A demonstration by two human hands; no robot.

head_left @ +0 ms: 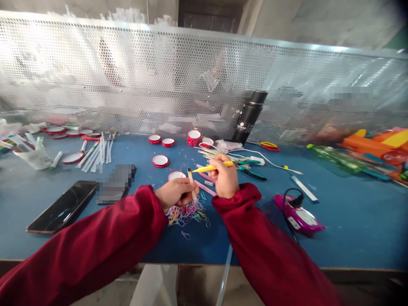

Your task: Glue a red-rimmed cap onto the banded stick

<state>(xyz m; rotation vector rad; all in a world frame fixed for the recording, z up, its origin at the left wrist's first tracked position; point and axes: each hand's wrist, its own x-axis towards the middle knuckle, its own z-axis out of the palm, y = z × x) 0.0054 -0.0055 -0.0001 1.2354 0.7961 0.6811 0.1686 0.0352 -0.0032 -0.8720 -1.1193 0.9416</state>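
Note:
My left hand (pixel 179 192) is closed around a flat pale stick (pixel 192 187), which stands nearly upright with a dark band and some yellow at its top. A yellow marker pen (pixel 213 166) sits in my closed right hand (pixel 225 178), its tip pointing left at the stick's upper end. Whether the tip touches the stick is hard to tell. Below my left hand lies a heap of small coloured loops (pixel 188 213), partly hidden by it. Pink strips (pixel 205 188) rest between the hands, and a round red-rimmed lid (pixel 176 175) lies just behind the left one.
Two phones, one a black phone (pixel 62 207), lie left, near a cup of markers (pixel 33 158). Behind are a leaning black bottle (pixel 250 118) and a perforated metal screen (pixel 143 80). Green-handled pliers (pixel 253 172), a magenta device (pixel 299 216) and a green bottle (pixel 338 159) lie right.

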